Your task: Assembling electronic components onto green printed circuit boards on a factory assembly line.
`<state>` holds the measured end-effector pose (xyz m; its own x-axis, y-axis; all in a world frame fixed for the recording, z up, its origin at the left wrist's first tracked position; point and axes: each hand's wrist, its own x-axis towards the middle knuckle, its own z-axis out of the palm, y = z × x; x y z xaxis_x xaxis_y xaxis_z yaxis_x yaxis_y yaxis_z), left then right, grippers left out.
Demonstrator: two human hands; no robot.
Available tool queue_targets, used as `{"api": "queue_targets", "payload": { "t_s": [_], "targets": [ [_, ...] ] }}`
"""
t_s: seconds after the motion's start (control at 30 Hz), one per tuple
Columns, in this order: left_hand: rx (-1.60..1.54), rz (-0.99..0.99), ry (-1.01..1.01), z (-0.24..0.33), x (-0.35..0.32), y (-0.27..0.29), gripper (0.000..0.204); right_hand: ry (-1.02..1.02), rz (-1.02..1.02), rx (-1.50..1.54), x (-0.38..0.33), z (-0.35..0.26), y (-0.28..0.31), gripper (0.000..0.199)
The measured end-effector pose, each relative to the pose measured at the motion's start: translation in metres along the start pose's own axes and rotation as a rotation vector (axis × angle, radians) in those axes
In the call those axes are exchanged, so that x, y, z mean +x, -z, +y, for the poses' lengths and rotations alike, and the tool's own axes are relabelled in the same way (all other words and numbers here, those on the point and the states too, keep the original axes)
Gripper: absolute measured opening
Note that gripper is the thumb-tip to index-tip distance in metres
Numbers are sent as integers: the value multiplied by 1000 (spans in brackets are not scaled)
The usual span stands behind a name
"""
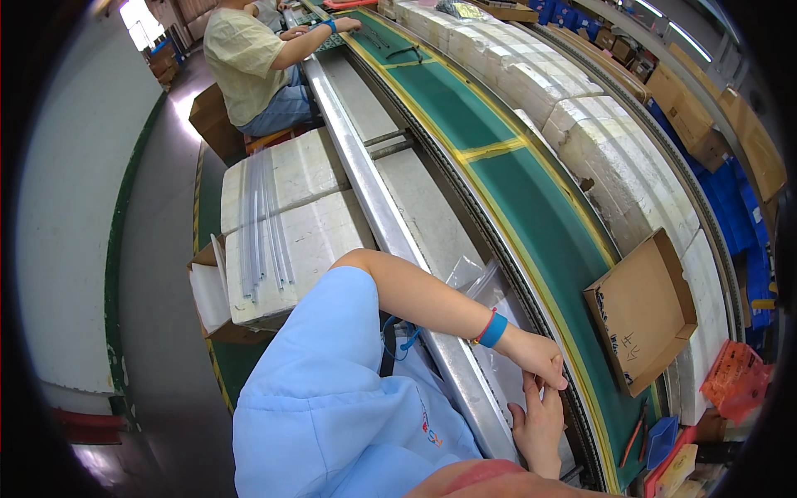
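My left hand (535, 357), below a blue wristband (494, 329), is closed, its fingers bent inward. My right hand (541, 423) meets it fingertip to fingertip, with its fingers drawn together and its thumb raised at the side. Anything pinched between them is too small or too hidden to make out. Both hands are over the inner edge of the green conveyor belt (552, 207), beside the metal rail (398, 224). Clear plastic bags (477, 278) lie under and beside my left forearm.
An open cardboard box (643, 311) leans at the belt's far side. Red-handled pliers (635, 436) and a blue bin (662, 444) are at lower right. White foam blocks (614, 149) line the far edge. Clear tubes (264, 224) lie on foam at left. A co-worker (249, 66) sits farther up.
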<state>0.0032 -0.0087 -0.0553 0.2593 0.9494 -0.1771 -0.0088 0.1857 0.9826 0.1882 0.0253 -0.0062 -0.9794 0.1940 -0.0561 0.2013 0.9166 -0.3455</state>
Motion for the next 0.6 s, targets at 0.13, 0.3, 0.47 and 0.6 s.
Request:
{"api": "queue_targets", "payload": {
  "t_s": [0.13, 0.3, 0.47, 0.6],
  "targets": [
    [-1, -9, -8, -1, 1, 0, 47, 2, -2, 3, 0, 2, -1, 74],
    [-32, -10, 5, 1, -1, 0, 46, 18, 18, -13, 0, 1, -1, 74],
    [-36, -9, 1, 1, -2, -1, 46, 28, 23, -11, -1, 1, -1, 74],
    [-18, -5, 4, 2, -2, 0, 47, 18, 8, 1, 0, 3, -3, 74]
  ]
}}
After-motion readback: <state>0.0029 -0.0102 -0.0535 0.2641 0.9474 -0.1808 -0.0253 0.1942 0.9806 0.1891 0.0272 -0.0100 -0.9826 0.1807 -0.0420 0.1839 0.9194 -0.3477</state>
